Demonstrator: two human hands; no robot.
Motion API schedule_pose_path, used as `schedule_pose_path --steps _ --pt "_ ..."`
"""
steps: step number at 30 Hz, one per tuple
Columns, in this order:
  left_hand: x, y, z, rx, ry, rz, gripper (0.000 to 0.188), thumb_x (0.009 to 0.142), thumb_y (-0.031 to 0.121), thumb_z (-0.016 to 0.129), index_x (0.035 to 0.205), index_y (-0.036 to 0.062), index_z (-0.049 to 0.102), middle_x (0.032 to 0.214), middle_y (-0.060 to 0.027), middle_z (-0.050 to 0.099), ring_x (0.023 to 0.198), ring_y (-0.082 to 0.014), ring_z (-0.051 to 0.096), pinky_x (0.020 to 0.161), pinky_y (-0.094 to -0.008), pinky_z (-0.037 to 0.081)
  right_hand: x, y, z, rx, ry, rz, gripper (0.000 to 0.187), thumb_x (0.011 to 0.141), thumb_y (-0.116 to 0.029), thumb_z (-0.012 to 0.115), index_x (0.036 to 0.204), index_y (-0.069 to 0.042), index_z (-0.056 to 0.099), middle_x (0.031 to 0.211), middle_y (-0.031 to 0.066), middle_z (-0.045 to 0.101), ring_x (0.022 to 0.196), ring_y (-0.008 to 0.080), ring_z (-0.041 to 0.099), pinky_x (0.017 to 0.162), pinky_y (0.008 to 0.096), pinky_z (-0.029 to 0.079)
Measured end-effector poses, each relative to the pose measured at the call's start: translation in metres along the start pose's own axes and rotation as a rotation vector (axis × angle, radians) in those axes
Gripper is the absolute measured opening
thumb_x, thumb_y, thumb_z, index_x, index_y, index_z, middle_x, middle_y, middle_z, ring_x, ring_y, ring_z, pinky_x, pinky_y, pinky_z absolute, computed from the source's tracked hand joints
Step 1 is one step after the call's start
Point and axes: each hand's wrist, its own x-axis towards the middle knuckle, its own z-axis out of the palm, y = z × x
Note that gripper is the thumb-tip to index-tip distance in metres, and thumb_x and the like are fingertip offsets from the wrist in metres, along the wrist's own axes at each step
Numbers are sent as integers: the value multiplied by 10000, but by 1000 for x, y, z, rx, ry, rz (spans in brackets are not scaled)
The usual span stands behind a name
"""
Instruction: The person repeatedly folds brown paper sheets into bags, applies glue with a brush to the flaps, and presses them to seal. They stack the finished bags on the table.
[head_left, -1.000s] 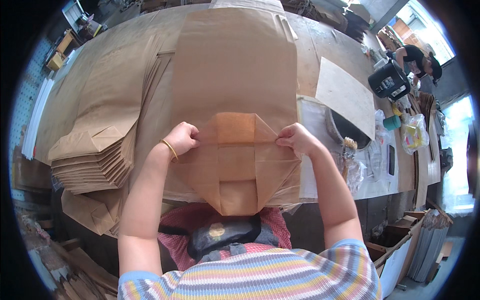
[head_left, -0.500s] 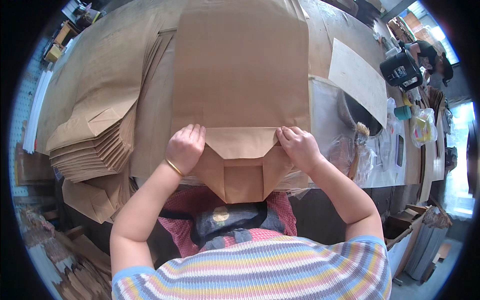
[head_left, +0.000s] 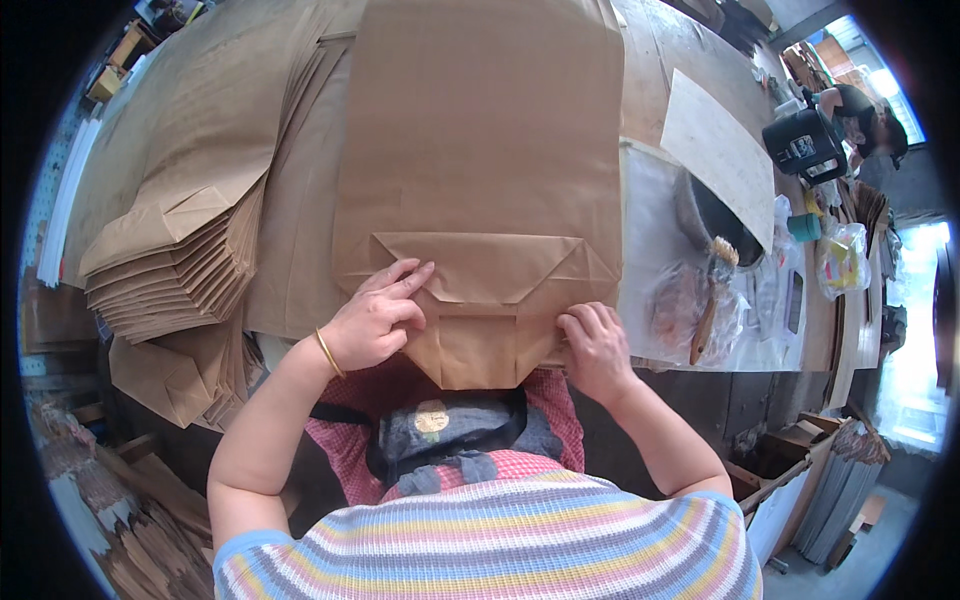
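A large brown paper bag (head_left: 478,150) lies flat in front of me. Its near end is folded into a bottom with slanted corners, and a rectangular panel (head_left: 478,350) shows at the table edge. My left hand (head_left: 375,318), with a gold bangle at the wrist, rests on the left part of the folded bottom. Its index and middle fingers stretch out over the upper flap (head_left: 490,268); the other fingers are bent. At the right edge of the lower fold, my right hand (head_left: 597,345) has its fingers curled on the paper; its thumb is mostly hidden.
Folded paper bags (head_left: 175,265) are stacked to my left. On the right lie a brush (head_left: 712,310), clear plastic, a dark basin (head_left: 710,215) partly under a pale board (head_left: 715,150), and a teal cup (head_left: 804,227). Another person (head_left: 868,112) is near a black container (head_left: 803,145) at far right.
Both hands have left the top fold line and come nearer to me. The upper flap now lies with its far edge and corners uncovered. My left fingers have spread; the right hand has moved down the edge.
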Motion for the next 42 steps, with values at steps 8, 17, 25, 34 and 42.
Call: schedule_pose_path --steps 8,17,25,34,42 --pt "-2 22 -3 54 160 -10 200 672 52 706 845 5 615 1364 -225 496 1326 -416 394 1073 -472 370 8 9 5 241 185 42 245 686 -130 755 890 -39 655 871 84 647 834 276 625 775 410 505" --pt "34 -5 28 49 599 -415 224 764 115 727 713 19 531 796 -113 534 843 -320 536 750 -432 438 63 19 22 345 281 222 151 782 -115 734 760 -10 628 750 100 574 676 251 562 613 353 460" --pt "78 12 14 498 420 -834 514 793 559 667 736 54 586 828 -139 659 819 -341 642 692 -449 521 104 2 27 -13 229 511 368 766 -392 742 653 -70 603 689 76 596 611 293 599 565 410 476" --pt "49 30 18 455 437 -142 496 730 251 679 1140 -18 600 1264 -182 575 1235 -327 499 1082 -482 322 80 -29 17 79 327 135 377 777 -262 708 1085 -53 647 1059 128 655 1001 318 618 854 445 483" --pt "59 39 15 599 -128 -574 1036 745 581 584 1489 -38 213 1578 -174 184 1472 -254 151 1193 -426 114 68 -35 16 45 -17 153 854 784 -436 691 1397 67 374 1442 228 410 1384 342 341 1155 452 246"
